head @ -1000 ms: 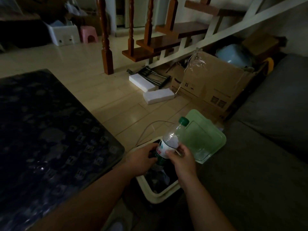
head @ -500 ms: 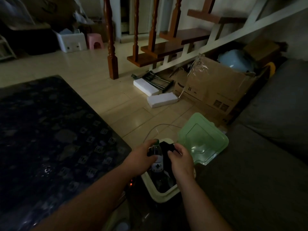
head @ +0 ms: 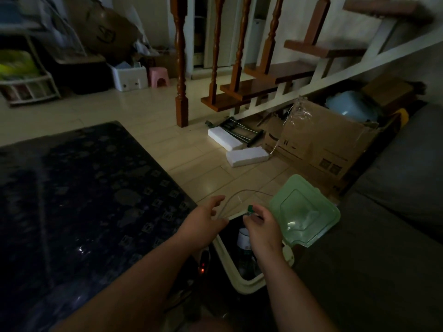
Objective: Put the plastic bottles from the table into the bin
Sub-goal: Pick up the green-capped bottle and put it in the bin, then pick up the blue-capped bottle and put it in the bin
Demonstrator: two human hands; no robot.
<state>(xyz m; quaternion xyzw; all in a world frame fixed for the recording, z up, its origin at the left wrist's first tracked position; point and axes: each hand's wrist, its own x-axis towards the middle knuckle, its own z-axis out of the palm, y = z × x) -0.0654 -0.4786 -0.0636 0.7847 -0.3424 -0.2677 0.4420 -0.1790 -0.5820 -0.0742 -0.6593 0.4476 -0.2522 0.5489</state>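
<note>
A clear plastic bottle (head: pixel 243 237) with a green cap and a white label stands upright inside the cream bin (head: pixel 249 285), on the floor between the table and the sofa. Its cap pokes up above the rim. My right hand (head: pixel 262 227) pinches the bottle's neck just under the cap. My left hand (head: pixel 206 220) hovers over the bin's left edge with fingers spread and nothing in it. The bin's green lid (head: pixel 305 209) is swung open to the right. More bottles lie dim in the bin's dark inside.
The dark patterned table (head: pixel 84 188) fills the left. A grey sofa (head: pixel 383 236) is on the right. A thin white cable (head: pixel 239 194) loops past the bin. Cardboard boxes (head: pixel 321 140), foam blocks (head: pixel 247 156) and a wooden staircase (head: pixel 259 85) lie beyond.
The bottle went from above the bin, held in both hands, down into it. My left hand has let go and opened to the left; my right hand slid up to the neck.
</note>
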